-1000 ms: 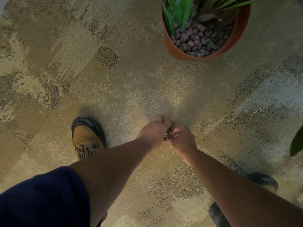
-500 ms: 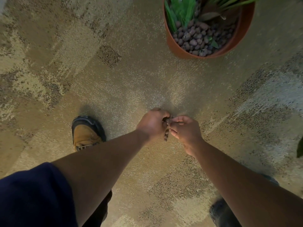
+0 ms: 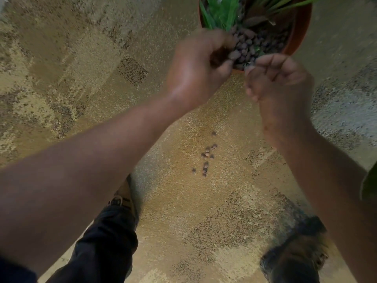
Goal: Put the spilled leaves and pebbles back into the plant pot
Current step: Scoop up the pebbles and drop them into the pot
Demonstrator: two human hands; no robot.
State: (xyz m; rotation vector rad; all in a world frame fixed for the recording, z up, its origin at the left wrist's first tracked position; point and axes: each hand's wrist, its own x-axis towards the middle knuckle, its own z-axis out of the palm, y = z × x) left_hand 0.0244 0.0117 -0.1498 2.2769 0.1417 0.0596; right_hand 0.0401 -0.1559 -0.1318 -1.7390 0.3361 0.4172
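Observation:
The terracotta plant pot (image 3: 301, 31) stands at the top, holding green leaves and dark pebbles. My left hand (image 3: 195, 68) hovers at the pot's near rim, its fingers curled around a clump of dark pebbles (image 3: 219, 56). My right hand (image 3: 279, 84) hangs just right of it at the rim, fingers curled and blurred; what is inside it is hidden. Several spilled pebbles (image 3: 207, 156) lie in a loose cluster on the carpet below my hands.
Patterned tan carpet (image 3: 81, 78) covers the floor. My left shoe (image 3: 124, 199) and dark trouser leg sit at the lower left, my right shoe (image 3: 295, 256) at the lower right. A green leaf (image 3: 370, 186) pokes in from the right edge.
Both hands have risen from the carpet, where they were pinched together over the pebbles, up to the pot's rim. Several pebbles now lie uncovered on the floor.

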